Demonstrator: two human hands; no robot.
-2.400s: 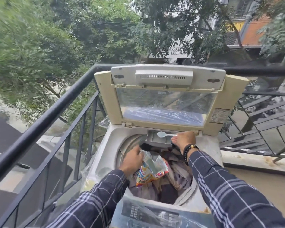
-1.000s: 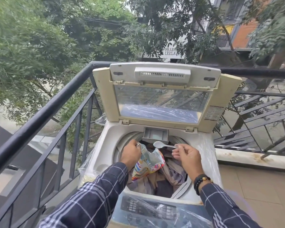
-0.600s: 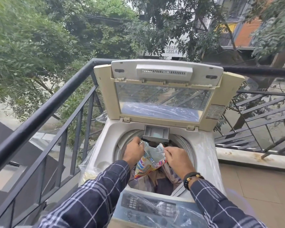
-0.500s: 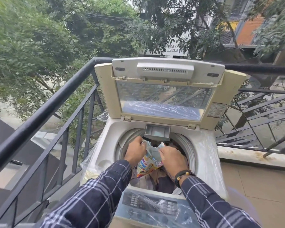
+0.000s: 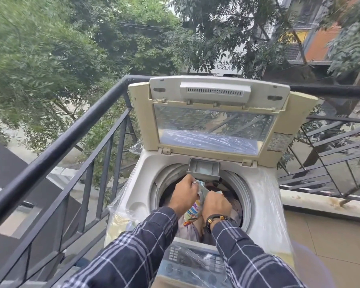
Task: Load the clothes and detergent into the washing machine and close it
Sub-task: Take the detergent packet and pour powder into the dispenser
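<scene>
Striped, many-coloured packet [image 5: 192,212] held over the drum [image 5: 245,196], both hands on it. Left hand [image 5: 184,195] closed on the packet's upper edge, just below the grey drawer [image 5: 204,169]. Right hand [image 5: 215,203] curled shut at the packet's mouth; cannot tell whether pinching the film or something inside it. Clothes [image 5: 188,232] already down in the drum, under the packet. Lid [image 5: 214,121] up, standing behind the drawer. Step in hand, by the look of it: dosing detergent, with the drawer pulled out and waiting. Next likely calls for bringing detergent up into the drawer without spilling on the clothes, pushing the drawer in, clearing both hands, then lowering the lid.
</scene>
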